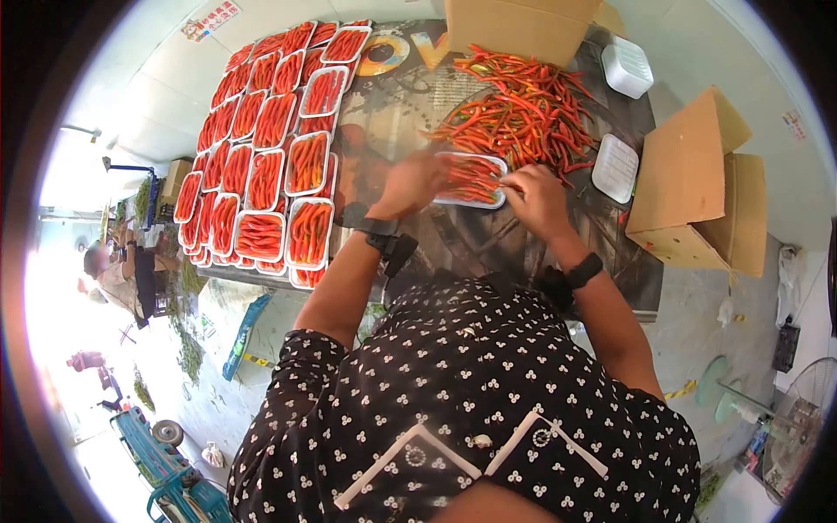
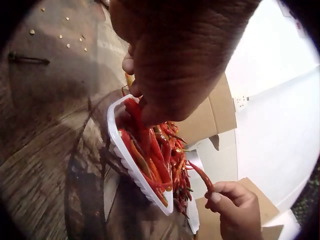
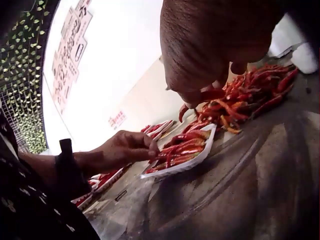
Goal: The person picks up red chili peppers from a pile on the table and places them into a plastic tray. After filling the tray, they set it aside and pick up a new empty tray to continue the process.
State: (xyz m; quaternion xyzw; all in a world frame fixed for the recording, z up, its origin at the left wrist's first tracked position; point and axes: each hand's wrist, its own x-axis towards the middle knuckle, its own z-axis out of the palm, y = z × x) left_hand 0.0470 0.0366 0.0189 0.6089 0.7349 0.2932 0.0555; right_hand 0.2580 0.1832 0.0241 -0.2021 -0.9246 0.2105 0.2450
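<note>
A white foam tray (image 1: 471,204) of red chili peppers lies on the table before the person. At its left end, the left hand (image 1: 410,185) has its fingertips down on the peppers. The left wrist view shows those fingers pinching a red chili pepper (image 2: 134,111) that lies along the tray. Over the tray's right end, the right hand (image 1: 536,199) pinches one curved chili pepper (image 2: 201,175) between thumb and fingers, raised above the rim. The right wrist view shows the right hand (image 3: 215,55) from behind, near the loose pile of chili peppers (image 1: 523,109).
Filled trays (image 1: 261,166) stand stacked at the left of the table. An empty white tray (image 1: 615,168) lies right of the pile, with stacked empty trays (image 1: 627,68) behind it. Cardboard boxes stand at the back (image 1: 519,30) and right (image 1: 684,179).
</note>
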